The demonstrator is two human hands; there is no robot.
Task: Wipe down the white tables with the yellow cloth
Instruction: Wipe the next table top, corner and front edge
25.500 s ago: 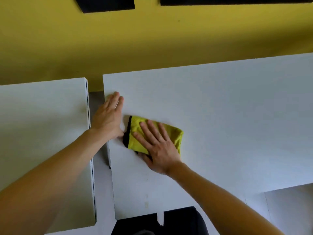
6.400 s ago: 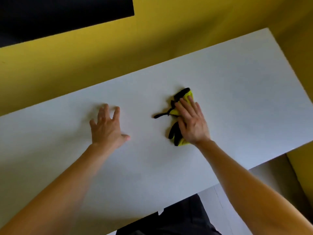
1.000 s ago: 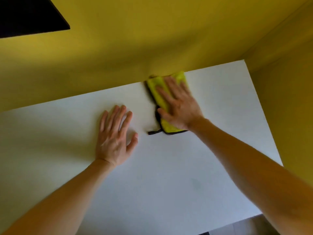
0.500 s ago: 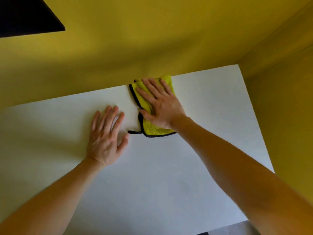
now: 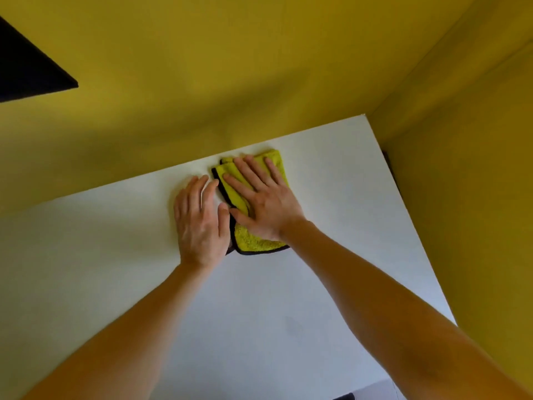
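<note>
where the white table [image 5: 259, 313] meets the yellow back wall [image 5: 230, 67], the yellow cloth [image 5: 255, 241] lies folded flat. its long side runs away from the person and its far end is right at the table's back edge. black trim shows along its left and near edges. it sits toward the right end of the table, near the corner but apart from the side wall [image 5: 476, 212].

right hand [image 5: 268, 209]: palm down on top of the cloth, covering most of its middle. fingers straight, a little spread, pointing toward the back wall and slightly left. thumb out to the left, at the cloth's trimmed edge. no curl, no pinch, flat pressing contact only.

left hand [image 5: 200, 223]: palm down on bare table just left of the cloth. fingers straight and close together, pointing toward the wall; it holds nothing. thumb lies along the cloth's black edge, tip very near the right thumb; cannot tell if the two thumbs touch. heel of this hand sits at the cloth's near-left corner, with a bit of dark trim showing beside it.

black panel [image 5: 26, 70] on the back wall, upper left, cut off by the frame. small dark shape [image 5: 343, 396] at the bottom edge; too little shows to tell what it is.
</note>
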